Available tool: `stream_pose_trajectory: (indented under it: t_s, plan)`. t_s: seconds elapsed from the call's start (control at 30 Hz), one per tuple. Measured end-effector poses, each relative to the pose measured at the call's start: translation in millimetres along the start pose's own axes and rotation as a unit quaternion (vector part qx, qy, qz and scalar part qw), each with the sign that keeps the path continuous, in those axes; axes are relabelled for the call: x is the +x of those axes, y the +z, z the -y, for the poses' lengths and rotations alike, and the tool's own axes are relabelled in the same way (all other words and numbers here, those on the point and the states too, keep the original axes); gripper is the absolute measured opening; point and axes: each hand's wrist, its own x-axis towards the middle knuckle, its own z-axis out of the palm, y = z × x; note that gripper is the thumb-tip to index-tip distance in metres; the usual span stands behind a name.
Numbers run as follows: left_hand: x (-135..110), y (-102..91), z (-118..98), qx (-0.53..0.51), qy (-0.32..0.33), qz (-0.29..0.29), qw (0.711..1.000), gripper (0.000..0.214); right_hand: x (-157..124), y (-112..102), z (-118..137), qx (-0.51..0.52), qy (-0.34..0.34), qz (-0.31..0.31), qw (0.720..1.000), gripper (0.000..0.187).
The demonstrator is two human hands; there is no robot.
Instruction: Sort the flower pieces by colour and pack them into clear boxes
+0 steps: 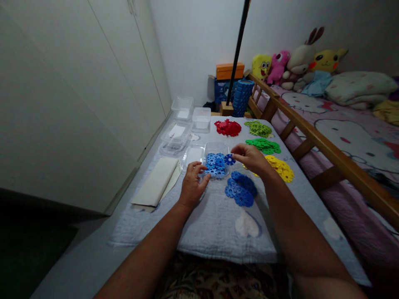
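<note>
My right hand pinches a blue snowflake-shaped plastic disc over a clear plastic box that holds several blue discs. My left hand rests at the box's near left corner, fingers curled against its wall. A loose pile of blue discs lies on the pale quilt just right of my left hand and under my right wrist.
Piles of red, light green, green and yellow discs lie further back. Empty clear boxes and lids stand at back left, folded white cloth at left. A wooden bed rail runs along the right.
</note>
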Motion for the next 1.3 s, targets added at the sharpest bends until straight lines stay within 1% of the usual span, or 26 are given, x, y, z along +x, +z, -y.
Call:
stream_pose_trajectory:
  t_s: [0.1,0.17,0.23,0.33,0.4,0.53,0.63,0.7,0.8,0.9,0.93,1.0,1.07,1.13,1.23,1.3]
  plan:
    - [0.0,0.3,1.0,0.001,0.002,0.0,1.0,0.016,27.7,17.7,17.4,-0.144,-0.011,-0.008,0.989,0.003]
    - [0.1,0.6,1.6,0.002,0.004,-0.001,1.0,0.016,42.9,31.1,26.4,-0.233,-0.004,0.005,0.973,0.007]
    - [0.1,1.0,2.1,0.002,0.005,-0.003,1.0,0.016,54.1,44.0,32.0,-0.299,0.01,0.023,0.954,0.013]
    - [0.2,1.4,2.7,0.003,0.009,-0.005,1.0,0.016,64.3,60.0,33.8,-0.353,0.032,0.04,0.934,0.019]
    - [0.3,1.6,3.1,0.003,0.012,-0.005,1.0,0.016,67.6,67.3,32.5,-0.374,0.046,0.035,0.926,0.024]
    - [0.2,1.9,4.1,0.001,0.013,-0.007,1.0,0.016,68.3,73.5,29.7,-0.4,0.051,0.02,0.915,0.028]
    - [0.0,2.0,4.3,-0.001,0.01,-0.006,1.0,0.017,64.4,68.7,29.2,-0.395,0.031,0.014,0.918,0.025]
    - [-0.2,1.9,3.9,0.0,0.01,-0.005,1.0,0.017,59.4,59.4,28.3,-0.364,0.013,-0.001,0.931,0.022]
    - [-0.3,1.7,3.1,-0.002,0.004,-0.003,1.0,0.017,46.7,37.1,21.7,-0.288,-0.01,-0.039,0.957,0.016]
    - [-0.2,1.5,2.8,-0.006,-0.001,-0.001,1.0,0.017,27.2,12.3,6.2,-0.232,-0.005,-0.067,0.97,0.012]
    - [-0.1,1.5,2.8,-0.005,0.0,-0.002,1.0,0.017,19.6,5.7,-0.6,-0.223,0.002,-0.062,0.973,0.012]
    - [0.2,1.3,2.6,-0.003,0.003,-0.004,1.0,0.017,4.0,-3.0,-14.7,-0.219,0.016,-0.018,0.975,0.011]
    - [0.7,1.0,2.0,-0.002,0.004,-0.004,1.0,0.016,-10.3,-5.4,-27.5,-0.231,0.022,0.045,0.972,0.013]
    - [1.0,0.7,1.3,-0.003,0.0,-0.004,1.0,0.016,-21.1,-3.1,-37.1,-0.254,0.019,0.092,0.963,0.016]
    - [1.1,0.4,0.9,-0.002,-0.004,-0.004,1.0,0.016,-29.1,3.0,-44.2,-0.288,0.02,0.125,0.949,0.02]
    - [1.1,0.3,1.4,-0.002,-0.004,-0.004,1.0,0.016,-30.1,6.0,-45.5,-0.29,0.026,0.13,0.948,0.019]
